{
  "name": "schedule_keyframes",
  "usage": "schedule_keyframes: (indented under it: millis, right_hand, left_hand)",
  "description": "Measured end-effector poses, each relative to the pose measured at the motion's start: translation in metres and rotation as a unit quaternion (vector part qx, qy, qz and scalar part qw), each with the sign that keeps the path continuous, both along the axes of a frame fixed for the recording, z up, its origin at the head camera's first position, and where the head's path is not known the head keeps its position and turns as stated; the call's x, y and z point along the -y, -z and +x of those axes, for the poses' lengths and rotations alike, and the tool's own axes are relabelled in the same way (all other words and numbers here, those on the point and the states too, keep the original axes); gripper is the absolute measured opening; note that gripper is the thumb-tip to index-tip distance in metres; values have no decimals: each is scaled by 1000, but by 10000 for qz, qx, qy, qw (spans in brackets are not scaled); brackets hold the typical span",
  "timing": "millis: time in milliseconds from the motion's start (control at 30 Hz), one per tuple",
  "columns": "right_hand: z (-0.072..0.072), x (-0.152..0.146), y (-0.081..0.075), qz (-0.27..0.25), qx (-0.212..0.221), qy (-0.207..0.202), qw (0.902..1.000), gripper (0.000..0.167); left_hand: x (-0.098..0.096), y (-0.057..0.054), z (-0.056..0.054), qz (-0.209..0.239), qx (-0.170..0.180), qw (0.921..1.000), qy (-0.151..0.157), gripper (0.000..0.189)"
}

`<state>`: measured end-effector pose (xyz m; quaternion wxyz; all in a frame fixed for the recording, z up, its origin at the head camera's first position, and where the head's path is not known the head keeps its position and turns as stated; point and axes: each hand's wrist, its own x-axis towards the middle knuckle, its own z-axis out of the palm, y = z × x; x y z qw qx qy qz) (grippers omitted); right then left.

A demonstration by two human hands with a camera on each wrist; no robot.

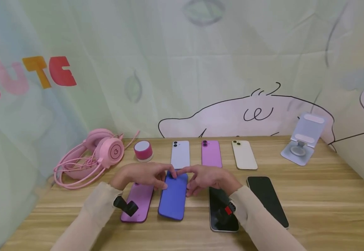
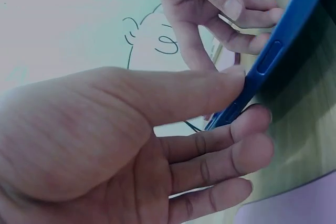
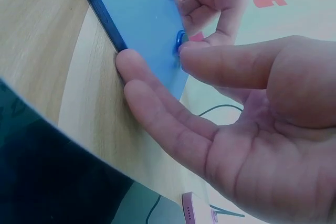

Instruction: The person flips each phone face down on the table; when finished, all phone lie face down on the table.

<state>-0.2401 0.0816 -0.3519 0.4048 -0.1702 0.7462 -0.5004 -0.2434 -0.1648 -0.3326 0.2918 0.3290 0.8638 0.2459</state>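
Observation:
A blue phone (image 1: 173, 204) with its back up stands between both hands over the wooden table, its far end raised. My left hand (image 1: 145, 175) holds its left side near the camera end. In the left wrist view the thumb rests at the blue side edge (image 2: 291, 30) by a long button. My right hand (image 1: 205, 177) holds the far right corner. In the right wrist view two fingertips touch the long edge of the blue back (image 3: 142, 14), with the thumb tip beside a raised camera ring (image 3: 181, 39). A purple phone (image 1: 140, 205) lies under the left wrist.
A dark-screened phone (image 1: 221, 218) lies below the right wrist, with another dark-screened phone (image 1: 267, 197) to its right. Behind are white (image 1: 180, 155), pink-purple (image 1: 211, 153) and cream phones (image 1: 244, 155). Pink headphones (image 1: 111, 151), a small pink cylinder (image 1: 143, 151) and a folding stand (image 1: 305, 134) flank them.

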Motion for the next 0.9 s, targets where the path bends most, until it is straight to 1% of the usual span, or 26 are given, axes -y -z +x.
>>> schedule_keyframes:
  millis: [200,367,433,567,800,900]
  right_hand:
    - [-2,1,1,90,-164,-1,9998,54]
    - [-2,2,0,121,-302,8,9995,56]
    - [-2,3,-1,133,-349,2,9993,57]
    - [-2,2,-4,158,-427,-33,9990,56]
    - [-2,0,-3,165,-473,5,9987,53]
    - [-1,0,-1,169,-497,46,9986,50]
  left_hand:
    - [0,6,-4,-50,80,9999,-66,34]
    - [-1,10,-6,-68,319,9991,-268,37]
    - [-2,12,-6,-120,355,9986,-363,39]
    - [-4,12,-7,-236,318,9980,-492,42]
    - [-7,13,-4,-286,208,9983,-470,45]
    - [-9,13,-2,-357,130,9980,-509,45]
